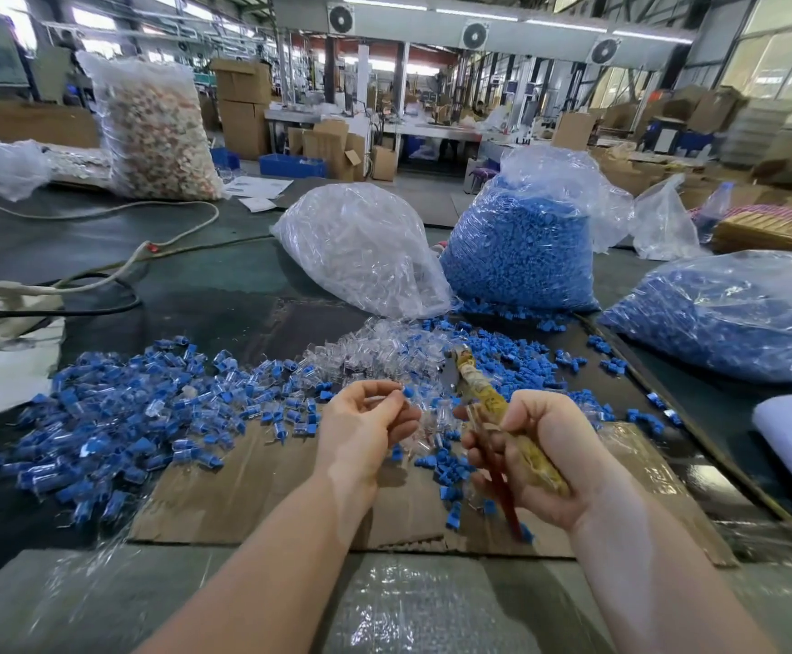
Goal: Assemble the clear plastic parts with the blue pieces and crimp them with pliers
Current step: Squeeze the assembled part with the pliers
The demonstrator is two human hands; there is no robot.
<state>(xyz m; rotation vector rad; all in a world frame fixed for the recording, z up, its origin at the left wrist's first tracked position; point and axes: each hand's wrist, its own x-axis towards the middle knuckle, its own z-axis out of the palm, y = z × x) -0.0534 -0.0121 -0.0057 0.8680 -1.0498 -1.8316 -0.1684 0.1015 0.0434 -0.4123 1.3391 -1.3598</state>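
On the far left of the counter stands a tall clear bag of mixed pale and reddish pieces, and beside it lies a crumpled empty plastic bag. A white cable curves across the dark surface to a power strip near the left edge, and a black cable lies next to it. Some white papers lie further back. Behind the counter are stacked cardboard boxes, blue crates on the floor, and round fans on an overhead duct.

No legible text, labels or numbers anywhere.
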